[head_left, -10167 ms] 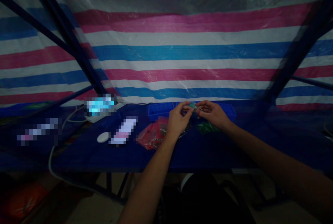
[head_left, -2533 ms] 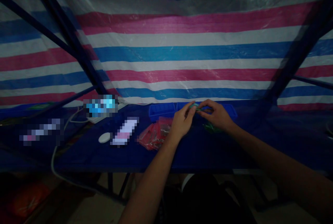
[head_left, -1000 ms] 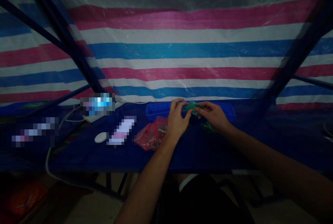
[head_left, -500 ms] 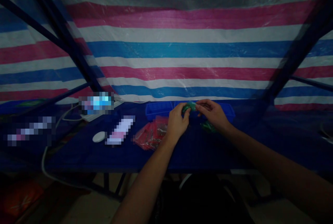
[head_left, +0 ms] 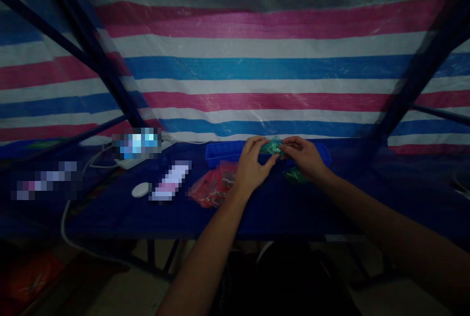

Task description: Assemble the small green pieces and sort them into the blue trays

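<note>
On my feed the left hand (head_left: 252, 164) and right hand (head_left: 309, 158) pinch the green packet (head_left: 272, 146) near the far edge of the table (head_left: 304, 213); I'd expect it light, limp and slippery, best held by opposite sides.

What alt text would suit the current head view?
A person's left hand and right hand hold a green plastic bag over a blue table. Red bags lie beside the left forearm, a blue tray behind; a striped sheet hangs beyond.
</note>
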Available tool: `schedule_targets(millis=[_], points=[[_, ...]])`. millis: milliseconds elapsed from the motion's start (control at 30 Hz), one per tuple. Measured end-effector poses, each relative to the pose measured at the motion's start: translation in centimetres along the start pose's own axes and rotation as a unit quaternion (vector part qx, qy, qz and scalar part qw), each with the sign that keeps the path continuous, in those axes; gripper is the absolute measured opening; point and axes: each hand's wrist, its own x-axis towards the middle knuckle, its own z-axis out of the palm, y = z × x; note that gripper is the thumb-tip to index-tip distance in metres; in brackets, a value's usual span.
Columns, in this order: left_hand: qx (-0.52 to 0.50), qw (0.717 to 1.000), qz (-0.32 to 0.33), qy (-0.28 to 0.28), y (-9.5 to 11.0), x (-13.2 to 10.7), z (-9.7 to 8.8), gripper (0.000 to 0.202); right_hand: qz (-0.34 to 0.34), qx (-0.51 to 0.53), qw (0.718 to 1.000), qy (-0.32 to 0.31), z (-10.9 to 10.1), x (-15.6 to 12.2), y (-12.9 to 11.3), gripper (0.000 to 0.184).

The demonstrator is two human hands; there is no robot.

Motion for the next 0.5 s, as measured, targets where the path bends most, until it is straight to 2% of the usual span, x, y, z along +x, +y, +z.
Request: schedule_targets(millis=[100, 233, 400, 500], points=[[0.012, 0.999, 0.022, -0.034, -0.1, -0.1, 0.1, 0.049, 0.031, 0.036, 0.998, -0.044, 0.3, -0.3, -0.2, 0.035], [0.012, 0.999, 0.012, -0.043, -0.7, -0.1, 0.3, 0.04, 0.057, 0.071, 0.99, -0.11, 1.1, -1.0, -1.1, 0.035], [-0.002, 0.999, -0.038, -0.005, -1.0, 0.0, 0.1, 0.023, -0.013, 0.009, 0.998, -0.066, 1.1, -1.0, -1.1, 0.035], [-0.03, 0.996, -0.081, 0.012, -1.1, 0.1, 0.0, 0.025, -0.047, -0.05, 0.997, -0.042, 0.7, -0.7, -0.8, 0.033]])
